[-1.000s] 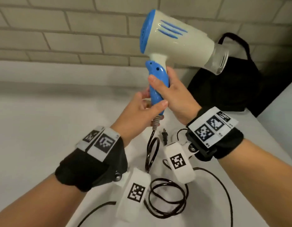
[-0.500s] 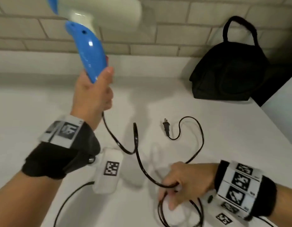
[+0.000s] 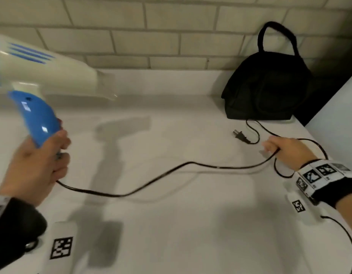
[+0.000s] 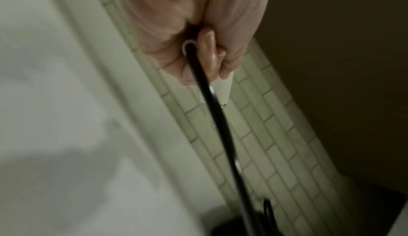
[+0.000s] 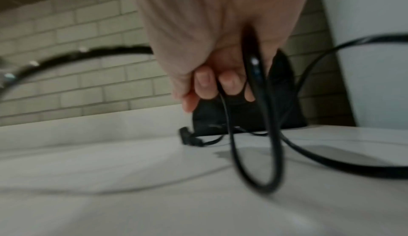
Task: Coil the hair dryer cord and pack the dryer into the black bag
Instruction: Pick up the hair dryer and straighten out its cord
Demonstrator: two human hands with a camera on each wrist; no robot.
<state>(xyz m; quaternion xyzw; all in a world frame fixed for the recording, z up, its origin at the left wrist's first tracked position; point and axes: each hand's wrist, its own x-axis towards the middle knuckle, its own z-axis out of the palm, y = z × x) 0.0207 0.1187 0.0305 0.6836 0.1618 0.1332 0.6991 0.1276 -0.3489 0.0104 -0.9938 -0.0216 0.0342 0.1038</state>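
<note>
Dryer: we see the white-and-blue hair dryer (image 3: 42, 76) held upright above the white counter (image 3: 171, 224) at far left, nozzle pointing right (its outline is motion-blurred).
Left hand: our left hand (image 3: 35, 167) is wrapped around the blue handle near its base, fingers curled tight.
Cord: the black cord (image 3: 171, 171) leaves the handle's bottom and stretches across the counter to the right, uncoiled.
Right hand: our right hand (image 3: 286, 153) grips the cord, a short loop hanging below the fingers (image 5: 229, 82).
Plug: the plug (image 3: 240, 136) lies on the counter just beside that hand.
Bag: the black bag (image 3: 266, 88) stands against the tiled wall (image 3: 151, 32), behind the plug, well apart from the dryer.
</note>
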